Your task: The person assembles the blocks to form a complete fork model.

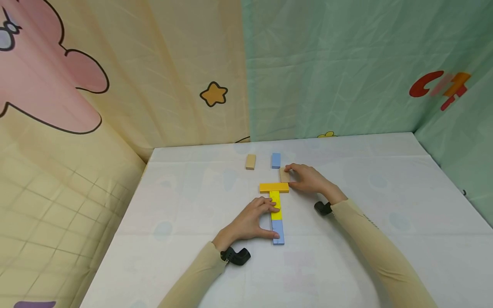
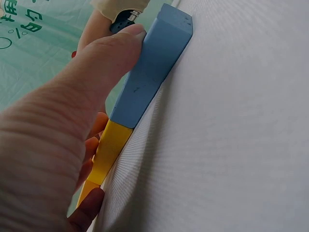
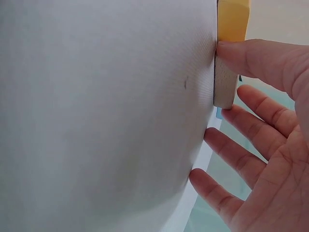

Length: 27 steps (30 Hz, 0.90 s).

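My left hand [image 1: 252, 220] rests on a column of wooden blocks. Its thumb touches the light-blue block [image 1: 278, 229] at the near end, and its fingers lie over and beside the bright-yellow part [image 1: 275, 196]. An orange-yellow block [image 1: 265, 188] lies crosswise at the far end, giving a T shape. Beyond its right end, my right hand [image 1: 308, 178] pinches a plain wooden block [image 1: 283, 175] between thumb and fingertips. In the right wrist view that plain block [image 3: 225, 87] meets the orange-yellow block [image 3: 232, 19]; the other fingertips touch the cloth.
Farther back on the white-clothed table [image 1: 185, 196] lie a second plain wooden block [image 1: 250, 162] and a second blue block [image 1: 276, 160], apart from each other. Printed curtains [image 1: 327, 72] stand behind the table and along its sides.
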Motion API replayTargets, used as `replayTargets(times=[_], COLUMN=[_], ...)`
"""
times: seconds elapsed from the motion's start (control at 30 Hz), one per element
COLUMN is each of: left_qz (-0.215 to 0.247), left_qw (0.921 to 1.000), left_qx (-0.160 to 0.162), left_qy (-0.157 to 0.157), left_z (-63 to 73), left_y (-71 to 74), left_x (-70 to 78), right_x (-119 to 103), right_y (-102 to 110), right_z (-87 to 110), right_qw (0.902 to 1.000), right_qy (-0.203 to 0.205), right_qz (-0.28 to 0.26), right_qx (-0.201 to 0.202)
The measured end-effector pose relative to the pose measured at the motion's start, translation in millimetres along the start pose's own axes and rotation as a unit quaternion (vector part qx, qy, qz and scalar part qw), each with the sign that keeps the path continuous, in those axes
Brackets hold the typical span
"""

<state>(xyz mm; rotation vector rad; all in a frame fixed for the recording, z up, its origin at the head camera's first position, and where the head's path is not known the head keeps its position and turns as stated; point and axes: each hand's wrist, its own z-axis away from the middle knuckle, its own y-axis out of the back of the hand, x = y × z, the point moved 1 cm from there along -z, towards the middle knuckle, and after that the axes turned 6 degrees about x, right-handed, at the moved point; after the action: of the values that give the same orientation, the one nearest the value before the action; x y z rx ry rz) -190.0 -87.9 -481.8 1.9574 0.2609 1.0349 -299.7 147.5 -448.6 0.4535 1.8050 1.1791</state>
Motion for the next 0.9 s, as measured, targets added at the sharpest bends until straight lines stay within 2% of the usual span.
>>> replayTargets(times=[0.57,0.9], left_qz=[0.010,0.000], left_qw=[0.9999,1.0000], left_qx=[0.004,0.006], left_qy=[-0.001,-0.008], left_z=[1.5,1.1], left_y=[0.0,0.1], left_x=[-0.2,1.1], right_x=[-1.1,-1.5], right_y=[-2.0,-0.8], right_z=[0.7,2.5], right_qw=[1.0000,1.0000], right_qy=[-0.005,-0.001], right_qz=[0.000,-0.007], right_qx=[-0.003,-0.001])
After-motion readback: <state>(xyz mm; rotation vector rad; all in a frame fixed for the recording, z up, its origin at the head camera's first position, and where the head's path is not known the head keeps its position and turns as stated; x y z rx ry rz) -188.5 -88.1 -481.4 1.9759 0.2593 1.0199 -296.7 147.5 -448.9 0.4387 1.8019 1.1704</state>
